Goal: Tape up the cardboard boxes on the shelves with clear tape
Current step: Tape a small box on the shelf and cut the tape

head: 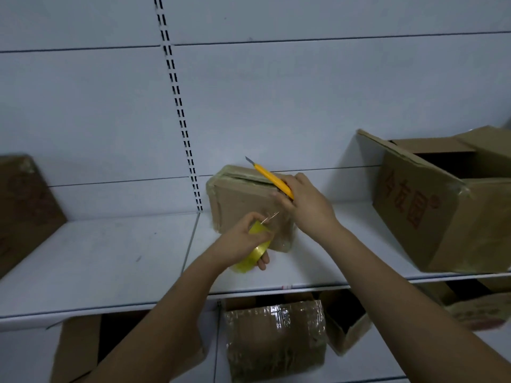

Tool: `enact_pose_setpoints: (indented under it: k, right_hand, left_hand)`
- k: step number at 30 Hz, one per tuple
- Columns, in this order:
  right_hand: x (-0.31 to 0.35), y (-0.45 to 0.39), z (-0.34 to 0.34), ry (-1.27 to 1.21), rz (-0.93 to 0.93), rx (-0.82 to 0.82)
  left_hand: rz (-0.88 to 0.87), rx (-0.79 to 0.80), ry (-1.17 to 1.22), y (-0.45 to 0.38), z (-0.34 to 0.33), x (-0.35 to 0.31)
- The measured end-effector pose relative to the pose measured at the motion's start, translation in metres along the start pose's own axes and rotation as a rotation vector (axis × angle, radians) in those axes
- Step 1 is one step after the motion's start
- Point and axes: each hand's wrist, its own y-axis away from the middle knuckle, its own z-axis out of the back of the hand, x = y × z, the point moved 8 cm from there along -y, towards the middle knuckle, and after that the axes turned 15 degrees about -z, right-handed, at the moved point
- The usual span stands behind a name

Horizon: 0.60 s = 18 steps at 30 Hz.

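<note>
My left hand [243, 239] grips the tape roll [255, 251] low at centre frame, against the small box [243, 205]; my right hand [301, 200] curls around the yellow knife [272, 178], blade bared. A slip could nick my fingers or slice the box. The white shelf [110, 258] is smooth; an open box [442, 205] sits at right.

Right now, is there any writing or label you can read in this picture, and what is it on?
"今友园", red characters down the side of the big open box on the right.
Red print on the left box: too blurred to read.
Red print on the lower right box: too blurred to read.
</note>
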Motion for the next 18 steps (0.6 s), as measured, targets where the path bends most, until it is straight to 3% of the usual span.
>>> enact_pose_setpoints:
  k: [7,11,14,16,18]
  right_hand:
    - [-0.003,0.076,0.047,0.003,-0.042,-0.277]
    - [0.034,0.116,0.047,0.031,0.074,-0.301]
    - [0.021,0.11,0.019,0.241,0.005,-0.172]
    - [-0.045,0.119,-0.006,0.397,-0.215,0.074]
    - [-0.097,0.14,-0.004,0.4,-0.347,0.195]
  left_hand:
    - [-0.017,-0.107,0.1,-0.011,0.012,0.01]
    - [-0.039,-0.11,0.084,-0.01,0.008,0.009]
    - [-0.051,-0.11,0.079,-0.007,0.011,0.007]
    - [-0.054,-0.107,0.101,-0.005,0.017,0.006]
    - [-0.055,-0.125,0.113,-0.004,0.024,0.007]
